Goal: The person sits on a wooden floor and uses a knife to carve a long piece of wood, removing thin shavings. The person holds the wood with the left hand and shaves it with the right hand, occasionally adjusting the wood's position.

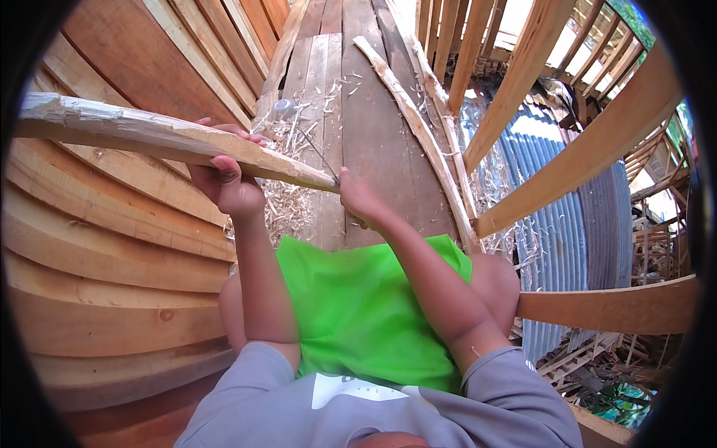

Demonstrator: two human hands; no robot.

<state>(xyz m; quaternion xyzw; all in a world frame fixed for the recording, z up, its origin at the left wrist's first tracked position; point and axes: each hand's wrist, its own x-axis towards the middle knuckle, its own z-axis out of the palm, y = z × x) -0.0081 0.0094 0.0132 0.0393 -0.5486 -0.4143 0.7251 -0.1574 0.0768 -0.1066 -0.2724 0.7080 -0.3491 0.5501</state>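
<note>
A long, partly peeled wooden pole (127,131) slants from the far left to the middle, with rough, pale upper faces. My left hand (237,190) is closed around it from below, thumb on the near side and fingers over the far side. At the pole's right end, my right hand (360,198) makes a fist around what looks like a knife (317,151). Its thin dark blade points up and left, beyond the pole; the handle is hidden in my fingers. Curled wood shavings (287,205) lie on the floor beneath the pole.
Another peeled pole (407,104) lies along the plank floor (366,149) to the right. A plank wall (112,261) closes off the left side. Slatted railing posts (511,82) stand at right, with corrugated metal sheets (553,224) beyond. A small, clear cup-like object (284,109) sits among the shavings.
</note>
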